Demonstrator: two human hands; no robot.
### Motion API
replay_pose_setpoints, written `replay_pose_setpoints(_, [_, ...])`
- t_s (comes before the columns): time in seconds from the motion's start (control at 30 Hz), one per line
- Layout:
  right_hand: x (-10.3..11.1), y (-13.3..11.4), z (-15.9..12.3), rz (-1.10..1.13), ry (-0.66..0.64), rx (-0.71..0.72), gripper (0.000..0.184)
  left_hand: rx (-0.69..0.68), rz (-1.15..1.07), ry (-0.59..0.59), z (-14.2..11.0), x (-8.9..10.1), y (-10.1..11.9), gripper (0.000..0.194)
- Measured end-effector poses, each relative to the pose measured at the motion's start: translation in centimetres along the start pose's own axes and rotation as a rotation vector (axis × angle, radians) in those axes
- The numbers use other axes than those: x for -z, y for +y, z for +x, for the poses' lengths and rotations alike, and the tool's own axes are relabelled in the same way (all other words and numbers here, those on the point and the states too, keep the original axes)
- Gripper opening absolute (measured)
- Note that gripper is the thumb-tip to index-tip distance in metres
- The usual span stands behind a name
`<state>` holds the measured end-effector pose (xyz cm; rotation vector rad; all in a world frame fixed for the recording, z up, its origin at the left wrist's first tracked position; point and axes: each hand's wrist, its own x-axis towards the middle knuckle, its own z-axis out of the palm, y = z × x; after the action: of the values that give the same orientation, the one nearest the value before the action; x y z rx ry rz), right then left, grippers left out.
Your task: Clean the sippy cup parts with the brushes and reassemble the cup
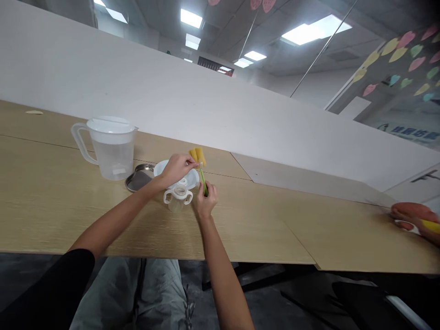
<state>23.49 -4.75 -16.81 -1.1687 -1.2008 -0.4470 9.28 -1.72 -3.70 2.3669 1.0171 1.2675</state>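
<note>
In my right hand (pixel 206 199), closed around its green handle, is a bottle brush (pixel 203 178) with a yellow sponge head pointing up and away. My left hand (pixel 178 168) pinches at the pale neck of the brush, just below the sponge. Whether a small piece is also between those fingertips I cannot tell. Below my hands a clear baby bottle (pixel 176 204) with two white side handles stands upright, its mouth uncovered. Right behind it is a white bowl (pixel 193 180), partly hidden by my left hand, with a whitish small part at its near edge.
A lidded clear pitcher (pixel 115 153) stands to the left, beside a shallow metal tray (pixel 135 182). A white partition (pixel 206 110) runs along the back of the wooden table (pixel 247 220). Reddish and yellow objects (pixel 414 213) lie at the far right edge.
</note>
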Motion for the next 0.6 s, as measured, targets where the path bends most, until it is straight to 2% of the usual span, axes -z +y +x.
replay_pose_setpoints(0.1, [-0.1,0.0,-0.1,-0.005,-0.028,0.018,0.026,-0.037,0.164,0.105,0.1,0.1,-0.2,0.018])
replay_pose_setpoints(0.2, [-0.2,0.0,-0.3,0.0,-0.067,0.03,0.025,-0.046,0.277,0.195,0.4,0.7,-1.3,0.019])
replay_pose_setpoints(0.33, [-0.2,-0.1,-0.4,-0.002,-0.114,-0.002,0.029,-0.049,0.292,0.234,0.9,1.9,-2.4,0.025])
replay_pose_setpoints(0.4, [-0.1,-0.2,-0.3,-0.007,-0.112,-0.01,0.03,-0.057,0.22,0.179,0.9,2.0,-2.3,0.027])
replay_pose_setpoints(0.53, [0.1,-0.3,0.0,-0.043,-0.066,-0.032,0.032,-0.05,0.059,-0.054,0.7,1.3,-1.4,0.019])
replay_pose_setpoints(0.6, [0.1,-0.4,0.0,-0.042,-0.06,-0.029,0.032,-0.061,0.062,-0.096,0.6,0.8,-1.2,0.015])
